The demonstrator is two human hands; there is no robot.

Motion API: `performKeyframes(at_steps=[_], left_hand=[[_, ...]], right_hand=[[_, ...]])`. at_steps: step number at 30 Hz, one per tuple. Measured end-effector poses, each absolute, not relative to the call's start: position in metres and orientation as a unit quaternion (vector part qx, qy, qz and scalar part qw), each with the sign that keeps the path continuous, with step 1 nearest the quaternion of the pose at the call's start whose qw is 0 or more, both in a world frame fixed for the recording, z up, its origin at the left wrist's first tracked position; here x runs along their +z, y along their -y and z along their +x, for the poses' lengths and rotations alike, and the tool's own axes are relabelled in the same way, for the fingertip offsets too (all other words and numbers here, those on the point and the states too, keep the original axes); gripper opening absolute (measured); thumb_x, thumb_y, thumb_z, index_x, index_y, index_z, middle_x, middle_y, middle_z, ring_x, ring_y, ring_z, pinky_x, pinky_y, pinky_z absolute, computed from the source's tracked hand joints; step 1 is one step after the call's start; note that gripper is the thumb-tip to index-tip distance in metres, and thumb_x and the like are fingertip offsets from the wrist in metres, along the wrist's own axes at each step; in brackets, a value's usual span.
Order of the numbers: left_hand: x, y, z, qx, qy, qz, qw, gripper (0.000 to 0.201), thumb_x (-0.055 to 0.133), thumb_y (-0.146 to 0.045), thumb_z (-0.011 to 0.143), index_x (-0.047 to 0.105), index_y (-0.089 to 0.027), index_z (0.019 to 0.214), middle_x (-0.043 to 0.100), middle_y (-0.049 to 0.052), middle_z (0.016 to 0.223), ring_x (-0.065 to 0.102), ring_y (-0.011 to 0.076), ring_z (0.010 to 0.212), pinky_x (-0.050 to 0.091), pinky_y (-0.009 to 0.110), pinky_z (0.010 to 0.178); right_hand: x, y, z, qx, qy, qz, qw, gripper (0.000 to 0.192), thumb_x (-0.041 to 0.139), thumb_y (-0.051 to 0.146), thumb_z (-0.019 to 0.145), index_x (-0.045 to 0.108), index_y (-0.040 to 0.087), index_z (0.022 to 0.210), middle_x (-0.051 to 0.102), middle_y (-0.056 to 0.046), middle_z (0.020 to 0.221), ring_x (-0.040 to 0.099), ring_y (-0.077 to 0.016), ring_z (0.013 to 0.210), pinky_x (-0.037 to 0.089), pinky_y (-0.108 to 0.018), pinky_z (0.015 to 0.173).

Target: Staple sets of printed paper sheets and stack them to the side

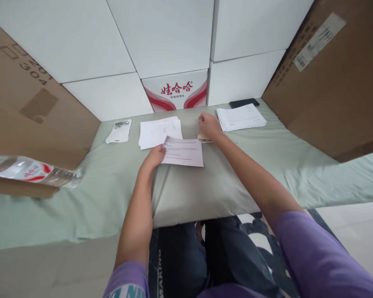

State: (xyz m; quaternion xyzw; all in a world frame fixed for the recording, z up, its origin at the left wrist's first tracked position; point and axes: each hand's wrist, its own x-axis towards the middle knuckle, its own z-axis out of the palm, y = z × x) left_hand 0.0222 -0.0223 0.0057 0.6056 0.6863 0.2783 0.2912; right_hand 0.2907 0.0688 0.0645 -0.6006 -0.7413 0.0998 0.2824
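Note:
My left hand [156, 156] grips the left edge of a printed sheet of paper [183, 152], thumb on top. The sheet is held tilted above the cloth and overlaps the near corner of a paper stack [158, 131]. My right hand [209, 126] is closed, its fingers curled in; whatever they hold, if anything, is hidden. Just below that hand lies a small tan object with a metallic lower part [204, 139], partly covered by the wrist, its kind unclear. A second paper stack [241, 117] lies to the right of my right hand.
A black flat object like a phone [244, 103] lies behind the right stack. At left, small dark metal pieces [122, 123] rest on a white packet [118, 133]. A water bottle [34, 170] stands out at far left. Cardboard boxes [338, 82] flank the cloth; white boxes [174, 37] stand behind.

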Motion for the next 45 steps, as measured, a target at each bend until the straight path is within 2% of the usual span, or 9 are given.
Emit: performKeyframes(at_steps=[7, 13, 20, 27, 30, 34, 36, 40, 45], left_hand=[[0.000, 0.021, 0.021, 0.276, -0.679, 0.625, 0.269, 0.038, 0.045, -0.024, 0.093, 0.073, -0.012, 0.116, 0.074, 0.016, 0.125, 0.067, 0.0310, 0.120, 0.048, 0.045, 0.109], [0.001, 0.023, 0.024, 0.277, -0.677, 0.627, 0.268, 0.038, 0.045, -0.022, 0.094, 0.072, -0.014, 0.119, 0.074, 0.014, 0.126, 0.067, 0.0304, 0.121, 0.048, 0.045, 0.109], [0.013, 0.032, 0.030, 0.201, -0.698, 0.646, 0.233, 0.041, 0.042, -0.023, 0.097, 0.070, -0.014, 0.126, 0.072, 0.017, 0.128, 0.067, 0.0327, 0.120, 0.049, 0.047, 0.107], [0.035, 0.046, 0.034, 0.141, -0.687, 0.661, 0.267, 0.037, 0.053, -0.022, 0.090, 0.074, -0.017, 0.120, 0.074, 0.013, 0.126, 0.069, 0.0324, 0.119, 0.051, 0.045, 0.107], [0.040, 0.049, 0.031, 0.128, -0.683, 0.640, 0.328, 0.031, 0.058, -0.023, 0.086, 0.076, -0.016, 0.110, 0.078, 0.012, 0.114, 0.073, 0.0315, 0.107, 0.057, 0.044, 0.098], [0.044, 0.051, 0.030, 0.138, -0.673, 0.590, 0.424, 0.033, 0.064, -0.026, 0.080, 0.075, -0.014, 0.109, 0.079, 0.012, 0.101, 0.075, 0.0291, 0.083, 0.063, 0.040, 0.071], [0.046, 0.052, 0.030, 0.152, -0.664, 0.579, 0.449, 0.035, 0.068, -0.026, 0.077, 0.074, -0.014, 0.109, 0.079, 0.012, 0.102, 0.075, 0.0289, 0.083, 0.063, 0.039, 0.067], [0.043, 0.053, 0.031, 0.179, -0.649, 0.574, 0.465, 0.036, 0.074, -0.024, 0.074, 0.075, -0.016, 0.110, 0.079, 0.011, 0.099, 0.074, 0.0300, 0.083, 0.064, 0.043, 0.072], [0.035, 0.049, 0.027, 0.181, -0.647, 0.578, 0.463, 0.027, 0.072, -0.022, 0.075, 0.078, -0.016, 0.101, 0.077, 0.009, 0.083, 0.074, 0.0301, 0.077, 0.063, 0.044, 0.072]], right_hand=[[0.023, -0.092, 0.278, 0.092, 0.723, -0.660, 0.184, 0.033, 0.047, 0.022, 0.094, 0.064, 0.017, 0.122, 0.066, -0.018, 0.128, 0.056, -0.0351, 0.118, 0.042, -0.050, 0.097], [0.022, -0.092, 0.277, 0.087, 0.721, -0.665, 0.174, 0.033, 0.045, 0.021, 0.095, 0.064, 0.017, 0.122, 0.065, -0.018, 0.129, 0.054, -0.0362, 0.121, 0.042, -0.052, 0.098], [0.023, -0.087, 0.270, 0.063, 0.713, -0.680, 0.159, 0.040, 0.037, 0.011, 0.096, 0.063, 0.014, 0.126, 0.062, -0.019, 0.134, 0.051, -0.0362, 0.126, 0.039, -0.051, 0.100], [0.029, -0.080, 0.260, 0.053, 0.700, -0.702, 0.119, 0.043, 0.032, 0.010, 0.099, 0.062, 0.015, 0.129, 0.057, -0.020, 0.138, 0.048, -0.0356, 0.129, 0.035, -0.051, 0.101], [0.029, -0.080, 0.254, 0.043, 0.697, -0.707, 0.110, 0.045, 0.029, 0.008, 0.099, 0.061, 0.017, 0.130, 0.057, -0.020, 0.138, 0.048, -0.0346, 0.129, 0.034, -0.052, 0.102], [0.027, -0.081, 0.251, 0.044, 0.704, -0.702, 0.097, 0.045, 0.030, 0.009, 0.098, 0.061, 0.018, 0.130, 0.055, -0.019, 0.140, 0.046, -0.0347, 0.130, 0.034, -0.053, 0.102], [0.026, -0.082, 0.251, 0.046, 0.702, -0.703, 0.100, 0.046, 0.029, 0.009, 0.098, 0.061, 0.019, 0.130, 0.054, -0.019, 0.141, 0.046, -0.0347, 0.129, 0.034, -0.053, 0.101], [0.025, -0.081, 0.255, 0.063, 0.701, -0.700, 0.122, 0.045, 0.030, 0.009, 0.098, 0.062, 0.018, 0.128, 0.054, -0.020, 0.139, 0.045, -0.0362, 0.128, 0.035, -0.053, 0.099], [0.025, -0.073, 0.262, 0.089, 0.692, -0.687, 0.202, 0.044, 0.032, 0.008, 0.095, 0.060, 0.017, 0.127, 0.061, -0.020, 0.132, 0.053, -0.0327, 0.120, 0.037, -0.048, 0.098]])
